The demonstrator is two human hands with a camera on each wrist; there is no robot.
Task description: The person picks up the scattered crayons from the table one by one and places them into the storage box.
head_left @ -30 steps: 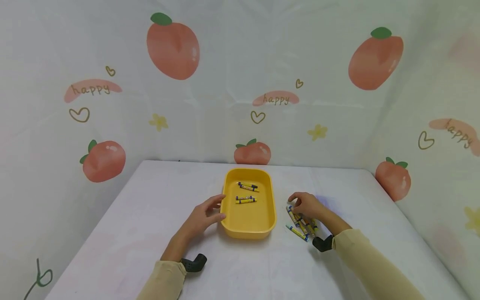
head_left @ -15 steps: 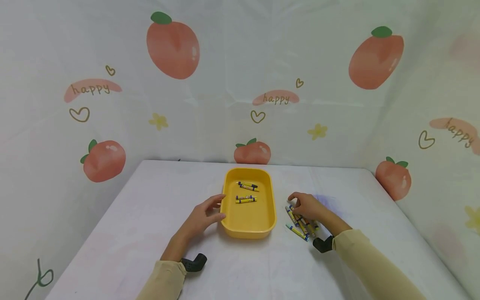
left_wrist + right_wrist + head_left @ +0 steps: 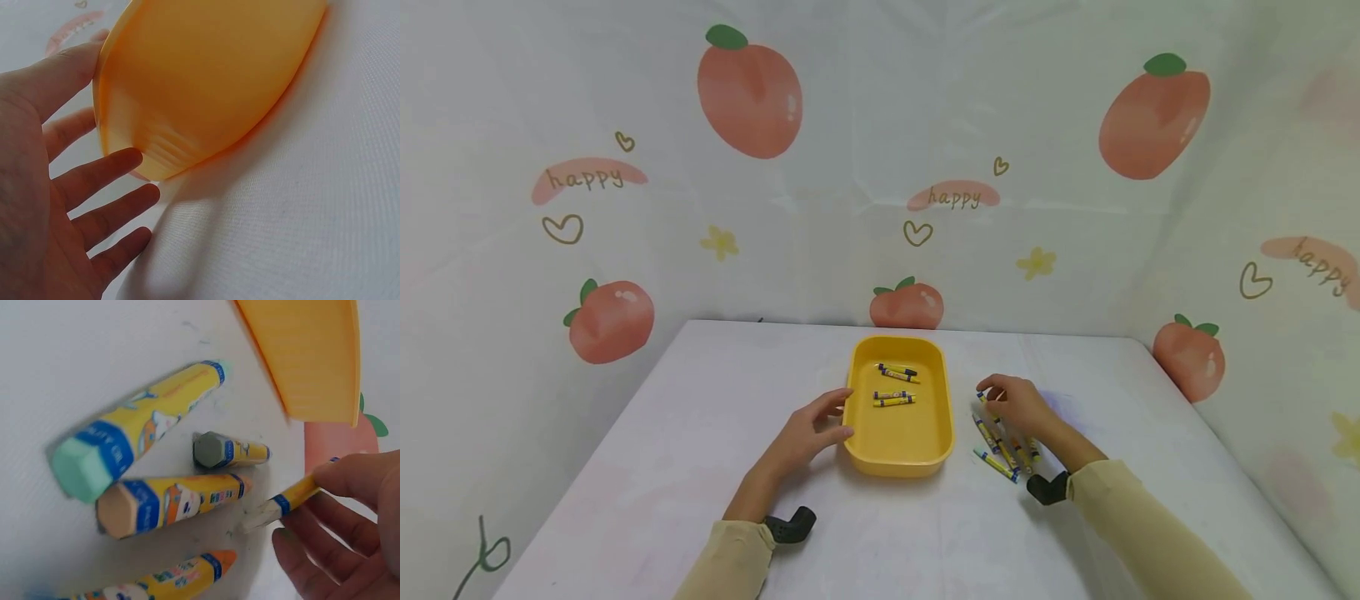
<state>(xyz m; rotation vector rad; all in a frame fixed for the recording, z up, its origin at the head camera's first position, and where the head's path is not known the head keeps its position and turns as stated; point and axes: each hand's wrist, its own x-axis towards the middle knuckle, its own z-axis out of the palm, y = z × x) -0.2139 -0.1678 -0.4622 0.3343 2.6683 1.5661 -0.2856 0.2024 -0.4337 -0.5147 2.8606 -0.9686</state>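
My right hand (image 3: 1021, 407) pinches a whitish-tipped crayon (image 3: 301, 490) in a yellow and blue wrapper between thumb and fingers, over the table right of the yellow tray (image 3: 897, 468). Beneath and in front of that hand lie several loose crayons, among them a mint green one (image 3: 159, 419), a peach one (image 3: 200, 499), a dark grey-green one (image 3: 240, 450) and an orange one (image 3: 181, 578). My left hand (image 3: 805, 429) touches the tray's left side, its thumb at the rim and its fingers spread along the outer wall (image 3: 212, 81). Several crayons (image 3: 893, 401) lie inside the tray in two pairs.
A white cloth covers the table (image 3: 880, 542), with a faint purple smudge (image 3: 1060, 406) beyond the right hand. White curtains printed with peaches (image 3: 906, 307) enclose the back and sides. Each wrist wears a black camera mount (image 3: 792, 525).
My right hand has lifted slightly up and away from the pile, with a crayon now showing between its fingertips. The left hand and tray hold their place.
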